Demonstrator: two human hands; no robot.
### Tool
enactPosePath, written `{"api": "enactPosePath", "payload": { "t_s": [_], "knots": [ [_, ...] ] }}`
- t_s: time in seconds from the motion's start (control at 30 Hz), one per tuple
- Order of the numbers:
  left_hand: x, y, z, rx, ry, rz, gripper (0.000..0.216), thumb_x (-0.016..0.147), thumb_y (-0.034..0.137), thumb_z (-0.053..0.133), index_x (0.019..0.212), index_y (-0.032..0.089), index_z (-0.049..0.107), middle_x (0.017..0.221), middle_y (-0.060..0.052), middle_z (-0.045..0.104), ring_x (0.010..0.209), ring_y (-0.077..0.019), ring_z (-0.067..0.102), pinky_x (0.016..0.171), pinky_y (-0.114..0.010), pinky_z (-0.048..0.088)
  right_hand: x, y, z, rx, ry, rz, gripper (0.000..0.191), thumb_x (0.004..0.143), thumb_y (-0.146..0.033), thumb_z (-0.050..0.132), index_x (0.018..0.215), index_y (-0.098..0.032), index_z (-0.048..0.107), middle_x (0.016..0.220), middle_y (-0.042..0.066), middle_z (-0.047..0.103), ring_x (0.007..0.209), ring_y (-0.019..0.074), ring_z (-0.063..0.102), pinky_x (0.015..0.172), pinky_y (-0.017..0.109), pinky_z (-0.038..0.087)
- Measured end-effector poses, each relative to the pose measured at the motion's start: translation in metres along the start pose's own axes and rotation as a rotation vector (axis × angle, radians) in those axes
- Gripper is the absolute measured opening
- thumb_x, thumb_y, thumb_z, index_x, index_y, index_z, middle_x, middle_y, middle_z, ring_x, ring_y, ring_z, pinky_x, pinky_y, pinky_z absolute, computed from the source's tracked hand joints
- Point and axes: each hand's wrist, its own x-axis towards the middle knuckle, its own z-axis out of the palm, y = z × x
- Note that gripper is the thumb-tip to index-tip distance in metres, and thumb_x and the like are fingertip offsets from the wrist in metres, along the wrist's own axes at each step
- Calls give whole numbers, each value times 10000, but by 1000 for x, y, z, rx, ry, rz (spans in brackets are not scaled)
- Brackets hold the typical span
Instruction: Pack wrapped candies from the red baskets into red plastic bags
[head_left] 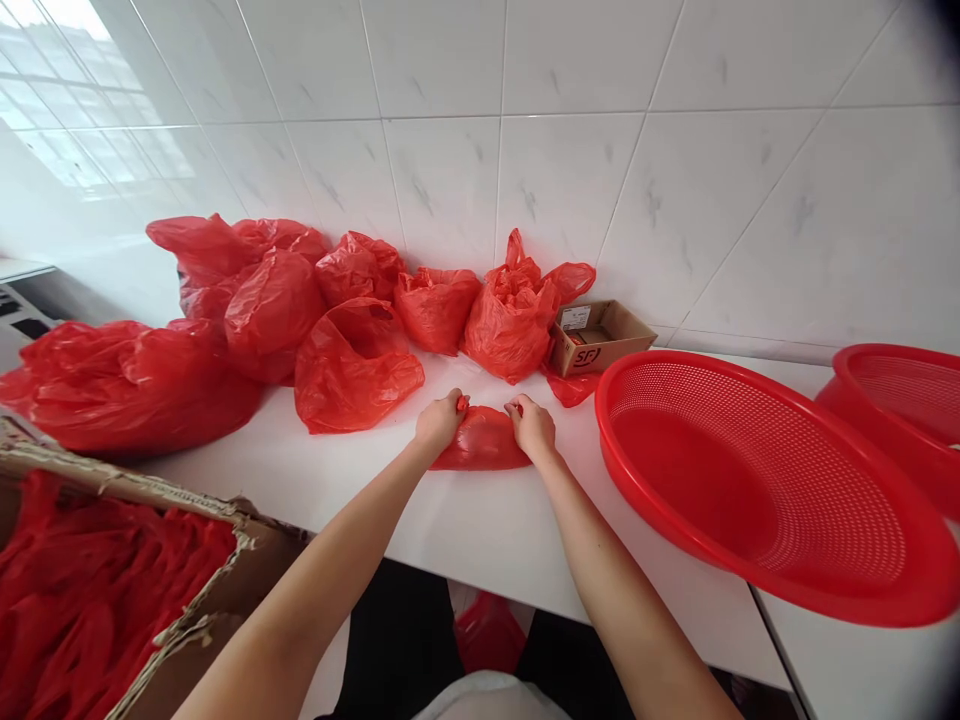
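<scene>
Bare forearms (322,590) are stretched across the table (480,530), where a small red bag (484,440) is pinched at its upper corners by the left hand (439,422) and right hand (534,428). Behind, larger bags (358,380) are lined up; rightward, a red basket (697,480) is set.

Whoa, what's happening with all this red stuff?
A person is holding a small red bag on a white table, the left grip pinching its left side and the right grip its right. More red bags sit along the wall. A red basket stands to the right, and a cardboard box full of red plastic is at the left.
</scene>
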Motion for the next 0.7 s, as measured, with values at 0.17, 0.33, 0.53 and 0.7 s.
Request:
{"api": "enactPosePath", "payload": {
  "t_s": [0.17,0.33,0.53,0.7],
  "knots": [
    [10,-3,7,9,-14,-5,315,939,368,566,1174,161,601,1121,-84,643,931,-194,645,809,-398,553,5,4,0,5,11,17,139,924,-309,532,879,-247,647,799,33,685,708,197,576,624,276,336],
    [15,-5,13,3,-15,-6,311,942,369,561,1173,166,601,1118,-83,644,927,-191,644,809,-396,551,7,6,1,40,26,21,143,919,-311,529,858,-245,641,785,31,672,704,200,567,630,279,346],
    [13,-7,16,-23,15,-5,304,942,378,558,1147,158,610,1075,-75,654,895,-183,648,792,-387,553,2,5,-6,134,0,-64,226,916,-429,513,846,-240,616,757,4,625,693,175,550,674,271,392],
    [4,-13,20,-83,93,-36,313,951,390,542,1151,158,605,1038,-68,660,862,-175,651,773,-374,554,-7,6,-11,196,-142,-194,262,859,-445,570,733,-220,611,828,5,597,703,146,549,714,262,425]
  ]
}}
